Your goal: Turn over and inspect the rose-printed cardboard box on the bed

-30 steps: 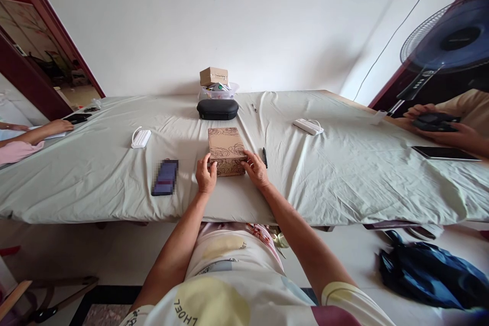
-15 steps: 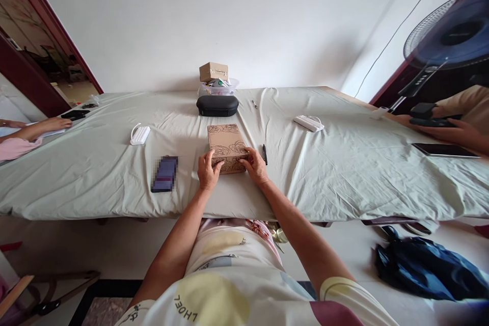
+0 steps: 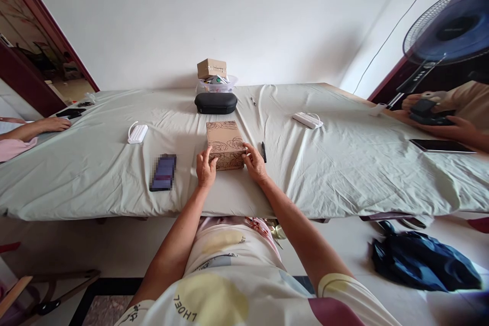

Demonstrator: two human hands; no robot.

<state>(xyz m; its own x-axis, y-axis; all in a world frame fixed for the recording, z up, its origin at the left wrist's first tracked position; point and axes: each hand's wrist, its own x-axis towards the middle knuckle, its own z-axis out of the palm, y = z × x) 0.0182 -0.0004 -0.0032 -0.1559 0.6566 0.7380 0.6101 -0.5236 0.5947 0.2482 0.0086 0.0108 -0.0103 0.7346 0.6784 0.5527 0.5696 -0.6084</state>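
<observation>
A brown cardboard box (image 3: 225,138) with black line drawings lies closed on the cloth in front of me. My left hand (image 3: 206,167) grips its near left corner, thumb on the front face and fingers at the side. At the near right corner my right hand (image 3: 253,162) holds the box the same way. Just right of that hand lies a black marker pen (image 3: 263,152). Left of the box is a phone (image 3: 163,173), its screen blurred out. Beyond the box sits a black hard case (image 3: 216,103).
A plastic basket (image 3: 225,86) with a small carton (image 3: 211,68) on top stands against the wall. White power banks (image 3: 138,134) lie left and right. A tablet (image 3: 442,146) and another person's hands with a dark device are at right; another person's hand (image 3: 53,125) rests at left.
My thumbs have moved outward from the box's front towards its corners, and the hands sit slightly further apart. At right, the other person's hands have shifted on the dark device.
</observation>
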